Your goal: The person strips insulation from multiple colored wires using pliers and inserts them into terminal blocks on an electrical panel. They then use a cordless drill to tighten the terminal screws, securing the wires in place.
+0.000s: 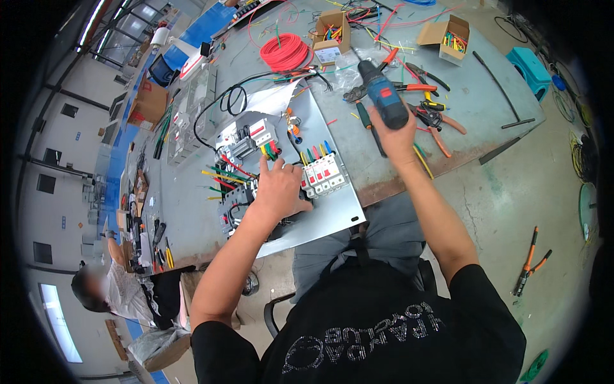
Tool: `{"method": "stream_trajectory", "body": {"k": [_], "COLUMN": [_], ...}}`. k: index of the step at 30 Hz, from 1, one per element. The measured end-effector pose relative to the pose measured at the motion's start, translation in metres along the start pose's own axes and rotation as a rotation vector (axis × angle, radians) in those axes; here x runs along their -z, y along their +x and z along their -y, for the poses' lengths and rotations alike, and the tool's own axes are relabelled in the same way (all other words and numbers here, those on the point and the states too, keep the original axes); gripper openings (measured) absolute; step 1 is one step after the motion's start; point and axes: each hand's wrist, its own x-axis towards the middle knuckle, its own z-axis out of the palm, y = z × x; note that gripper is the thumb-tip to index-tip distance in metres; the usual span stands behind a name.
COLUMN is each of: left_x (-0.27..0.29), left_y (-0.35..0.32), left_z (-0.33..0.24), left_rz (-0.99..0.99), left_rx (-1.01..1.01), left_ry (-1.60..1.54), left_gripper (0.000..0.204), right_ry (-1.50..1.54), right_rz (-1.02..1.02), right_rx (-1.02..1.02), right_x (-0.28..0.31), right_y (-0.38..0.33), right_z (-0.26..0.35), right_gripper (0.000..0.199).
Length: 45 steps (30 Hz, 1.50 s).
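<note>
My right hand point(398, 137) grips the handle of a blue cordless drill point(382, 95), held upright above the grey workbench point(486, 109). My left hand point(278, 189) rests on a metal mounting plate point(332, 221), fingers touching the wiring beside a row of white circuit breakers point(325, 174). Red, yellow, green and blue wire ends stick up from the breakers. Another breaker block point(246, 137) sits further back on the plate. A black cable point(217, 105) loops behind it.
A red wire coil point(284, 51), two cardboard boxes of wire pieces point(448, 37), and several pliers and cutters point(428, 109) lie on the bench. An orange-handled tool point(531, 259) lies on the floor. A person point(112, 281) sits at lower left. A teal stool point(529, 69) stands at far right.
</note>
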Motion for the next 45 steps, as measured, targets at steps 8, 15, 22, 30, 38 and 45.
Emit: {"method": "stream_trajectory", "body": {"k": [8,15,22,30,38,45], "left_x": [-0.023,-0.026,-0.027,-0.036,-0.055,-0.064], "left_y": [0.01,0.01,0.007,-0.001,0.008,0.007], "left_z": [-0.002,0.001,-0.002,-0.006,-0.027,-0.03], "left_rz": [-0.068,-0.117,-0.093,-0.126,-0.242,-0.31], "left_rx": [0.022,0.019,0.075,0.144,0.214,0.248], "left_ry": [-0.087,-0.232,-0.281,-0.293,-0.316,-0.358], "left_gripper": [0.06,0.059,0.064,0.074,0.059,0.052], "right_ry": [-0.023,-0.19,-0.322,-0.104,-0.549,-0.752], "right_rz": [0.141,0.167,0.027,0.649,1.264,1.233], "right_rx": [-0.194,-0.166,0.13,0.07,-0.224,-0.041], "right_x": [0.023,0.033,0.055,-0.019,-0.143,-0.158], "right_y": [-0.013,-0.022,-0.035,-0.058,0.004,-0.015], "right_z": [-0.012,-0.001,0.034,0.081,0.002,-0.007], "right_gripper": [0.039,0.041,0.045,0.025,0.023,0.017]}}
